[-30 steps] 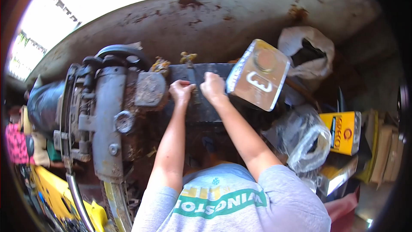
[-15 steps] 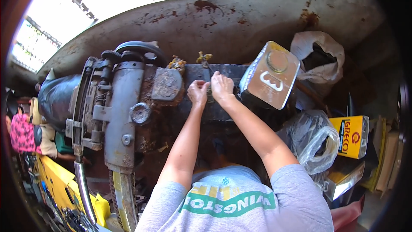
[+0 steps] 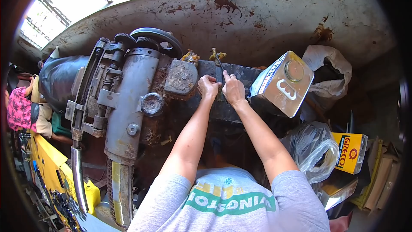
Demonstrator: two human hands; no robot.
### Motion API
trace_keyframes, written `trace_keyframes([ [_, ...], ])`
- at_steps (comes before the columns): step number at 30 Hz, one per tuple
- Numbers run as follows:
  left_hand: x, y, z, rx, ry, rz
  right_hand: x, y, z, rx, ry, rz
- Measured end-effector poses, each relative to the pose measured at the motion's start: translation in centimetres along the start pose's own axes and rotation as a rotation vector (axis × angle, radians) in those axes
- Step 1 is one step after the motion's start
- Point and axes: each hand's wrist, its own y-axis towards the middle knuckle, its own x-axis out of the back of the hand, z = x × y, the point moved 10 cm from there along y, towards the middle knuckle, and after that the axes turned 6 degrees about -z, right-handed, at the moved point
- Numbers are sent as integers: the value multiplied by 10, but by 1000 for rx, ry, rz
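Note:
My left hand and my right hand are side by side on a dark flat metal block at the right end of a large rusty grey machine. Both hands close around a thin dark rod-like tool that sticks up between them toward yellowish lumps on the block's far edge. A rusty square plate lies just left of my left hand. What the fingers pinch underneath is hidden.
A rectangular metal can with a round cap leans right of my right hand. Plastic bags, a yellow box and cartons crowd the right. A stained wall stands behind. Another person in pink is at the far left, by yellow parts.
The view has shifted, so machine and can sit further right and lower. My hands stay together on the block, and the thin tool now shows between them.

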Motion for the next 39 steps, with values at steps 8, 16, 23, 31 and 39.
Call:
trace_keyframes([
  [8,6,-4,1,106,18,27,-5,-23,-21,-62,140,-56],
  [16,9,-3,7,150,5,18,12,-39,-22,-169,410,-125],
  [23,12,-4,1,117,23,3,2,-51,-45,-338,607,-127],
  [31,8,-5,3,89,10,-3,-23,-77,-57,-794,1137,23],
  [39,7,-1,2,69,12,28,-4,-73,-45,-684,1061,-117],
])
